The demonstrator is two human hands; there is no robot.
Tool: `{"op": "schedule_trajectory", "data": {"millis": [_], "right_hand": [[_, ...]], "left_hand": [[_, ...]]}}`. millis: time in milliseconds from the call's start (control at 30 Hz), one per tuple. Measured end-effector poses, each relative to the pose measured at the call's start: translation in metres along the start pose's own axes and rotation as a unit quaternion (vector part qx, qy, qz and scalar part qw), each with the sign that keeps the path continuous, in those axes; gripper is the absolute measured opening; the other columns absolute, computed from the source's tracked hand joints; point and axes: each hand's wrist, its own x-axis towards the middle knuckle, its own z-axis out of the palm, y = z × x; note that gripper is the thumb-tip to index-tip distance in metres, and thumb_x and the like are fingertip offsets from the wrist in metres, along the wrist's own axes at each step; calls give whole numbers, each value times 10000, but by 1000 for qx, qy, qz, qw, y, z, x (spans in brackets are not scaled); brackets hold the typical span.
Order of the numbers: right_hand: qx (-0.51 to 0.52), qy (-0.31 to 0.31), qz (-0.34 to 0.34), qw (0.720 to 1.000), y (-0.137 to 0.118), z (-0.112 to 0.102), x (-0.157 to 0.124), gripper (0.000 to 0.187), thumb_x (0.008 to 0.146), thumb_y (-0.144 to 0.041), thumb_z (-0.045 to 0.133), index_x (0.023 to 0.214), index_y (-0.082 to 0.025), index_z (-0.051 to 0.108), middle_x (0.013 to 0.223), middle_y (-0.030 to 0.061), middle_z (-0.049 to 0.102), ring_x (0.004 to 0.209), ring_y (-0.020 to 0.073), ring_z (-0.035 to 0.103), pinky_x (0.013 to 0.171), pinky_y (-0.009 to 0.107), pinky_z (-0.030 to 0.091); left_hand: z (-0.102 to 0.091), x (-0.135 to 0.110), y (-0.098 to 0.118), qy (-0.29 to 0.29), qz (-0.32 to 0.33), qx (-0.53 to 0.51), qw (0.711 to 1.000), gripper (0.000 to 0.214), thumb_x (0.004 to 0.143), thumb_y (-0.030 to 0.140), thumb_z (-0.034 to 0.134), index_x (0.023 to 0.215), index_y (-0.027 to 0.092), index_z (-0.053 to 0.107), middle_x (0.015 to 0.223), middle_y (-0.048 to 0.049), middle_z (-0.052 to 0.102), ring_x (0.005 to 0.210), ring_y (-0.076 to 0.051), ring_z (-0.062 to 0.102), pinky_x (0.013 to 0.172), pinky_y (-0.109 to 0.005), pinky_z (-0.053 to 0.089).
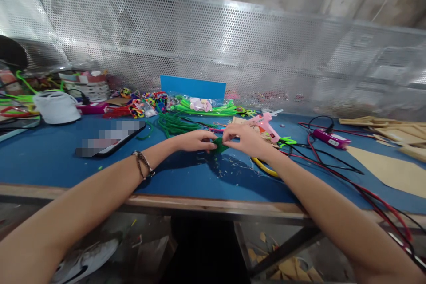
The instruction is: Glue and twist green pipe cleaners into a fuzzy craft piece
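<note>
Both my hands meet over the blue table (49,159), pinching a small dark green fuzzy piece (219,144) between them. My left hand (195,140) grips its left side with curled fingers; a beaded bracelet (143,164) sits on that wrist. My right hand (246,139) holds the right side with fingertips pressed together. Small green scraps (229,166) lie on the table just below the hands.
A pink glue gun (268,125) lies just behind my right hand. Green pipe cleaners (186,117), a phone (111,138), a white cap (56,106), a purple power strip (331,138) with red and black cables (346,177), and wooden pieces (389,126) surround the spot. A perforated metal screen (213,49) backs the table.
</note>
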Motion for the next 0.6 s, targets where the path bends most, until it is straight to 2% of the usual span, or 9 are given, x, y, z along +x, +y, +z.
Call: {"op": "schedule_trajectory", "data": {"millis": [100, 167, 300, 367, 433, 533, 600], "right_hand": [[-39, -19, -24, 999, 0, -1, -1, 137, 766, -183, 495, 691, -142, 602, 770, 40, 568, 727, 122, 511, 717, 273, 400], [-56, -36, -28, 997, 0, -1, -1, 186, 800, -216, 451, 755, -150, 620, 852, 57, 565, 789, 132, 513, 751, 286, 395], [-85, -47, -48, 994, 0, 4, -2, 217, 807, -258, 441, 894, -152, 609, 939, 75, 536, 876, 149, 498, 805, 298, 387], [-95, -53, -59, 992, -1, 7, -2, 220, 803, -263, 445, 911, -152, 601, 950, 74, 529, 889, 150, 497, 823, 297, 386], [-108, -59, -64, 990, -1, 9, -1, 216, 803, -258, 438, 900, -155, 601, 958, 72, 528, 895, 154, 499, 831, 302, 388], [-131, -61, -56, 988, -1, 10, 0, 207, 797, -237, 437, 890, -156, 603, 973, 75, 528, 901, 169, 504, 823, 318, 395], [-137, -60, -48, 988, 0, 11, 0, 200, 790, -217, 438, 890, -161, 601, 978, 75, 530, 894, 175, 510, 805, 322, 406]], "left_hand": [[-4, -1, 2, -4, -23, 30, 999, 260, 747, 333, 411, 802, 112, 535, 691, -13, 534, 619, -120, 531, 557, -199, 391], [-9, -3, 2, 16, -37, 74, 996, 274, 734, 329, 420, 816, 113, 566, 719, -21, 571, 649, -127, 531, 579, -202, 388], [-26, -11, -2, 128, -110, 123, 978, 327, 768, 286, 341, 889, 115, 593, 814, -42, 612, 717, -128, 543, 642, -202, 396], [-34, -15, -7, 156, -131, 188, 961, 314, 756, 245, 355, 901, 116, 601, 865, -55, 614, 768, -136, 544, 683, -209, 392], [-39, -18, -12, 125, -140, 235, 954, 298, 737, 250, 402, 909, 118, 606, 891, -67, 611, 778, -144, 546, 678, -211, 393], [-38, -19, -17, 23, -141, 220, 965, 304, 699, 276, 486, 937, 122, 597, 875, -65, 614, 743, -135, 557, 624, -185, 400], [-35, -18, -17, -16, -129, 206, 970, 277, 676, 264, 526, 906, 132, 605, 835, -50, 615, 716, -121, 559, 605, -167, 396]]}}
